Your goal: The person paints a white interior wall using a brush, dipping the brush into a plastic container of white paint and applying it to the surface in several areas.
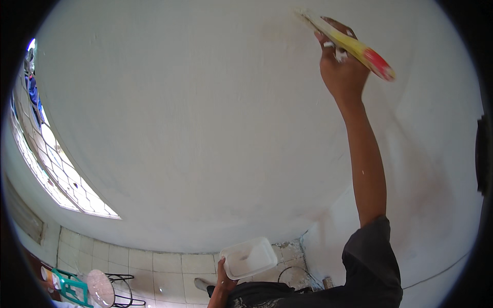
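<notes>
My right hand (pixel 344 72) is closed on a paintbrush (pixel 377 64) with a yellow and red handle, white paint smeared on my fingers. The brush is raised against the white wall (pixel 195 113), its blurred bristles at or very near the surface. Low in the view, my left hand (pixel 224 274) grips the side of a white plastic container (pixel 249 256), which has a small grey mark inside.
A barred window (pixel 67 174) is on the left. Below it stand a green plastic stool (pixel 74 290) and a round-seated stool (pixel 100 290) on the tiled floor (pixel 167 272). A second wall meets this one on the right. A dark object (pixel 481 154) sits at the right edge.
</notes>
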{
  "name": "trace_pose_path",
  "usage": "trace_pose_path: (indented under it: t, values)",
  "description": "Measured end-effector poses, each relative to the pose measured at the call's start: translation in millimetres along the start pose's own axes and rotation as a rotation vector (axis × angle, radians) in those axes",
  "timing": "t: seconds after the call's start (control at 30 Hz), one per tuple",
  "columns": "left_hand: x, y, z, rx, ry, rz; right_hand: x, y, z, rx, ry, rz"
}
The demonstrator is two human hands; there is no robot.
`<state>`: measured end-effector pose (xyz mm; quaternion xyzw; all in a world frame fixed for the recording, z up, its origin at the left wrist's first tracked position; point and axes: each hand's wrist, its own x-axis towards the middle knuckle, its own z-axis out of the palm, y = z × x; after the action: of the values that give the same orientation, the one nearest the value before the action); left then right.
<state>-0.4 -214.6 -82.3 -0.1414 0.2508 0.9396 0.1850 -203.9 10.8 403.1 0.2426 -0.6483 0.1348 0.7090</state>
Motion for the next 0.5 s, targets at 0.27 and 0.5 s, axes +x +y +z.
trace_pose_path:
  t: [0.27, 0.5]
  values:
    - [2, 0, 8, -0.019, -0.029, 0.015, -128, -62, 24, 0.306, -0.431, -0.4]
    - [-1, -8, -5, -0.009, 0.022, 0.003, 20, 29, 17, 0.011, -0.016, -0.018]
